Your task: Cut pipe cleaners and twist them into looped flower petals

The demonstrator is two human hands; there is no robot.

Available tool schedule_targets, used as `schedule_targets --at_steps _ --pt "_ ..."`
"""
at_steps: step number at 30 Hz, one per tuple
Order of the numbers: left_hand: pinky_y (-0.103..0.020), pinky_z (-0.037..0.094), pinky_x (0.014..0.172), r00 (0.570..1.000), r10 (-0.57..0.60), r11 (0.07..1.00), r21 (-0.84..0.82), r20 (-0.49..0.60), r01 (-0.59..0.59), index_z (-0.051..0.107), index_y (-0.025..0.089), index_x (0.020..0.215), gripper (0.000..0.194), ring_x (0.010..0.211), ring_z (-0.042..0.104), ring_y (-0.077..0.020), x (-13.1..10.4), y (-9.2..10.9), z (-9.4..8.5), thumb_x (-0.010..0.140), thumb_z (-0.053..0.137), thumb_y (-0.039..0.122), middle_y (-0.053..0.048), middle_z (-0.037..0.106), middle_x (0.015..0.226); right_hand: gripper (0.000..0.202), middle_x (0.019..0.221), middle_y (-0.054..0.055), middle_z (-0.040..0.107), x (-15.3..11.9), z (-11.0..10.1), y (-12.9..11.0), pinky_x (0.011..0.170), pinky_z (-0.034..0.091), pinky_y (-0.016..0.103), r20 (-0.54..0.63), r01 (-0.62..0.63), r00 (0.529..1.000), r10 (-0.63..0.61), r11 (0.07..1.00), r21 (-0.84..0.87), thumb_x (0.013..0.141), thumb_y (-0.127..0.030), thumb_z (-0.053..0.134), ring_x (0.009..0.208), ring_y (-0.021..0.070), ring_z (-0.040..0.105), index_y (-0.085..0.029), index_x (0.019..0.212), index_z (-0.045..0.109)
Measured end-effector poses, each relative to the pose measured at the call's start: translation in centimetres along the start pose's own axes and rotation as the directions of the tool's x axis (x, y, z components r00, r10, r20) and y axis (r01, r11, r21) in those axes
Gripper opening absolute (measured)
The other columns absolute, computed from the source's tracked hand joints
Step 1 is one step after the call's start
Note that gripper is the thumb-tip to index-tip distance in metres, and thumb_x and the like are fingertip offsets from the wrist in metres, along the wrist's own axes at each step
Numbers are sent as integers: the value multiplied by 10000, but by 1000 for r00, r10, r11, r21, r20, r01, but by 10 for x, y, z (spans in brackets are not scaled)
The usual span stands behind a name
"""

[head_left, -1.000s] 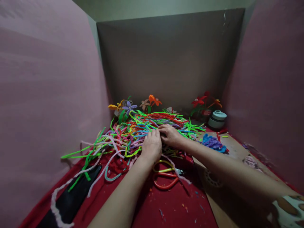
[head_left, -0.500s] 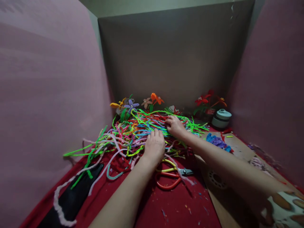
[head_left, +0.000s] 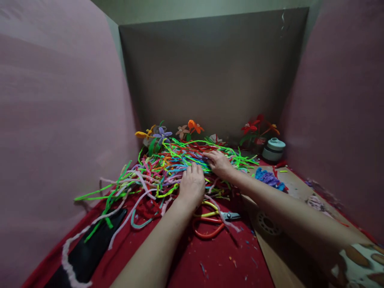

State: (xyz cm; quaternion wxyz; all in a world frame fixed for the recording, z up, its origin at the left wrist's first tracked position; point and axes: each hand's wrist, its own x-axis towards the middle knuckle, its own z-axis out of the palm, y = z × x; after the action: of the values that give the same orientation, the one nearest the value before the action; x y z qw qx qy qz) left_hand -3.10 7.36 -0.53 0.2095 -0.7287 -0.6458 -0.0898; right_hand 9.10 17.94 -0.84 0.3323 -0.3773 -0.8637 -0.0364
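A large tangled heap of fuzzy pipe cleaners (head_left: 172, 158) in green, red, blue, pink and yellow lies across the far part of the red cloth. My left hand (head_left: 192, 185) rests on the front middle of the heap, its fingers bent down onto blue and purple stems; the fingertips are hidden among them. Just right of it and slightly farther back, my right hand (head_left: 219, 163) reaches into the heap with fingers curled over red and blue stems. What either hand grips, if anything, is too small to make out.
Scissors (head_left: 208, 230) with red and yellow handles lie on the red cloth (head_left: 222, 264). Pipe-cleaner flowers (head_left: 162, 135) stand behind the heap. At right are a pale jar (head_left: 274, 150), a blue-purple bundle (head_left: 268, 178) and a white ring (head_left: 269, 223). A black item (head_left: 90, 252) lies left.
The view has shifted slightly, moving the scene left. My right hand has come a little nearer on the heap, its fingers now reaching out more. My left hand stays on the stems.
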Motion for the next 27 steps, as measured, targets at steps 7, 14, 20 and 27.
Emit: schedule_targets --at_steps 7,14,20,27 --pt "-446 351 917 986 73 997 30 -152 -69 520 73 1183 374 1055 486 -289 -9 18 -15 872 333 159 -188 467 1311 340 1092 100 606 1 -23 1 925 382 364 -32 155 988 -153 986 67 731 -178 587 1032 224 501 -163 1066 649" --pt "-456 352 874 988 143 989 -25 -51 -144 608 66 946 287 933 523 -287 -14 27 -15 853 352 157 -183 599 960 272 983 120 660 9 -16 5 863 410 336 112 36 993 -35 999 -8 787 -229 582 959 221 558 -145 1029 674" --pt "-448 348 881 985 171 985 -24 -27 -171 620 53 943 290 953 523 -294 -14 27 -13 846 365 152 -188 609 966 267 937 99 687 17 -19 6 801 433 291 118 14 993 -18 999 37 769 -271 624 877 201 600 -140 990 695" --pt "-482 309 917 982 187 982 9 -15 -187 646 43 983 291 958 531 -303 -20 35 -17 818 440 166 -209 629 963 162 885 79 612 13 -31 -18 794 419 320 -57 128 991 -123 986 105 723 -271 681 876 201 540 -185 857 711"
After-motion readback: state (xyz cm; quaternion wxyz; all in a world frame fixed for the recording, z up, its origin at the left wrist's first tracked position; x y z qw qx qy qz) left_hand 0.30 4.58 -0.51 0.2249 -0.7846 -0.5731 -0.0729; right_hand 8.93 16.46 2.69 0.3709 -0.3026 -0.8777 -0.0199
